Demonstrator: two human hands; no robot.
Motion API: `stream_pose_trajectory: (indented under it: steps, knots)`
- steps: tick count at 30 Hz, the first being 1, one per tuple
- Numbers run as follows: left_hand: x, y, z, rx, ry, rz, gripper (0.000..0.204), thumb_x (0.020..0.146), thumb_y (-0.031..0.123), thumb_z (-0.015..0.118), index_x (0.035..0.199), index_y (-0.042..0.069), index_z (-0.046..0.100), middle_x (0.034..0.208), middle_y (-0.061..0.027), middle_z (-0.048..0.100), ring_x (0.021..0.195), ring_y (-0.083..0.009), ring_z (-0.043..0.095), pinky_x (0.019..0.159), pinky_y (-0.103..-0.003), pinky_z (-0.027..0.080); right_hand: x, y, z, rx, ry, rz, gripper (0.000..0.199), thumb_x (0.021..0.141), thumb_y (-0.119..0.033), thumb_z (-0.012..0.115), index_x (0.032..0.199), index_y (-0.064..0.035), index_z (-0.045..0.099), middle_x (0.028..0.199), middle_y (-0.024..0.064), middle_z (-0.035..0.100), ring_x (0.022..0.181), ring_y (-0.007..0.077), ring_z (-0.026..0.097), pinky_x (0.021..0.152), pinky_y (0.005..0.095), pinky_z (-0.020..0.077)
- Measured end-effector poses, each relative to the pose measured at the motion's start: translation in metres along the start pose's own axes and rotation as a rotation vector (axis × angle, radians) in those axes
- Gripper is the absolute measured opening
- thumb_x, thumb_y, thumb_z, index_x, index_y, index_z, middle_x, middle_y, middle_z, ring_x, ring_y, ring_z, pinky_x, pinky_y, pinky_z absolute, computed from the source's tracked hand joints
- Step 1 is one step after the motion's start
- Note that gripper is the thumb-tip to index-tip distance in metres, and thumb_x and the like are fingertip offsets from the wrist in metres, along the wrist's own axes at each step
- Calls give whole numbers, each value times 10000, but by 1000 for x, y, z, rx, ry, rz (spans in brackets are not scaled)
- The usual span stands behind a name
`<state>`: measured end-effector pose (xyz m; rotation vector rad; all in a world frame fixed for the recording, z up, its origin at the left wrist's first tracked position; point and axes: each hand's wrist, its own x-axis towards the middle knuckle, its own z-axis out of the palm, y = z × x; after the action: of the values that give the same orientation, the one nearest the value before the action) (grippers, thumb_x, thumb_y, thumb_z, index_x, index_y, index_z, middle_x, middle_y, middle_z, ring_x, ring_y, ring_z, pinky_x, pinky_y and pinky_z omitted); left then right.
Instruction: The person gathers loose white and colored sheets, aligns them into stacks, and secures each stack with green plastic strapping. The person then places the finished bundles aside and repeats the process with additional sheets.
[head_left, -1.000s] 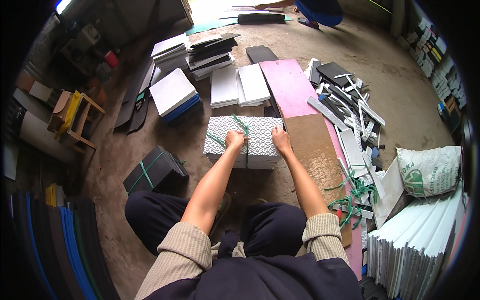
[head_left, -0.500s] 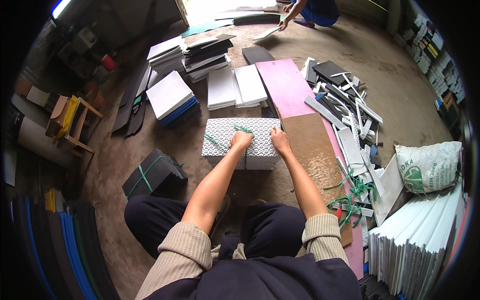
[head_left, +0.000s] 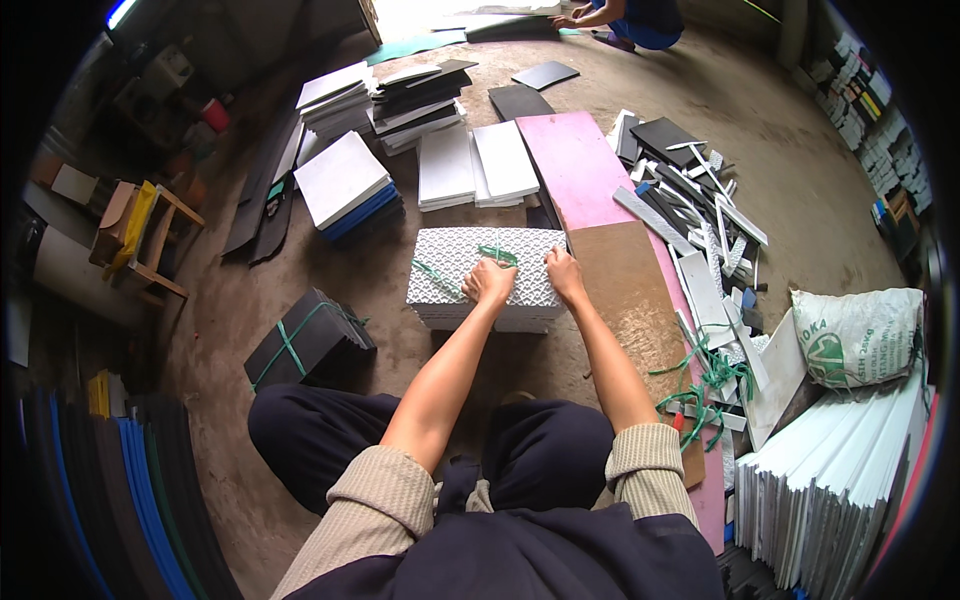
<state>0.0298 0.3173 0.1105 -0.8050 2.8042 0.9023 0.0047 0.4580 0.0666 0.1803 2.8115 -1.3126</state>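
Note:
A stack of white sheets with a bumpy patterned top (head_left: 440, 242) sits on the floor in front of my knees. Green twine (head_left: 497, 255) crosses its top. My left hand (head_left: 490, 281) is closed on the twine near the middle of the stack. Over at the right edge, my right hand (head_left: 564, 270) has its fingers curled at the sheets; what it pinches, if anything, is hidden. To the left lies a black stack (head_left: 300, 345) tied crosswise with green twine.
White sheet stacks (head_left: 345, 180) stand beyond, one above blue layers. A pink board (head_left: 570, 165) and brown board (head_left: 625, 270) lie to the right, beside offcuts (head_left: 700, 200). A white sack (head_left: 858, 335) rests on upright white sheets (head_left: 830, 480). A person (head_left: 650, 22) crouches at the far end.
My left hand has shifted slightly right and stays on the twine; my right hand barely moves. The other person has let go of a grey sheet, which now lies on the floor.

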Motion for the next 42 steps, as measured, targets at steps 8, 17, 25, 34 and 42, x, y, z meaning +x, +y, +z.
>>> stream_pose_trajectory:
  steps: [8,17,25,34,42]
  knots:
    - [-9,-20,5,130,307,419,216,795,288,553,841,82,600,777,-73,614,848,-244,544,764,-363,419,1,0,3,7,26,-4,337,815,-294,347,975,-73,544,918,228,575,902,391,532,789,435,403]
    - [27,16,-42,338,279,1255,163,805,187,522,711,59,562,685,-67,584,707,-224,563,625,-344,467,-7,2,-28,291,10,-43,266,811,-214,389,850,-8,553,795,185,586,793,332,563,724,380,421]
    - [5,67,25,-130,-286,954,364,887,275,371,731,-22,512,671,-223,523,666,-385,510,616,-437,384,-26,42,-46,584,195,-95,180,831,-127,432,831,-5,564,865,94,512,781,189,515,732,294,412]
    - [13,57,52,-487,-374,1085,204,854,179,477,810,-2,561,864,-125,518,741,-277,544,651,-344,428,-24,37,-36,965,197,95,194,870,-145,406,802,-6,523,733,21,509,693,111,545,664,246,450]
    - [2,58,53,-244,-270,1322,177,813,166,507,862,24,601,1026,-89,524,944,-259,493,795,-353,413,-19,26,-65,958,95,149,185,864,-136,432,796,5,530,730,55,547,659,122,569,609,240,493]
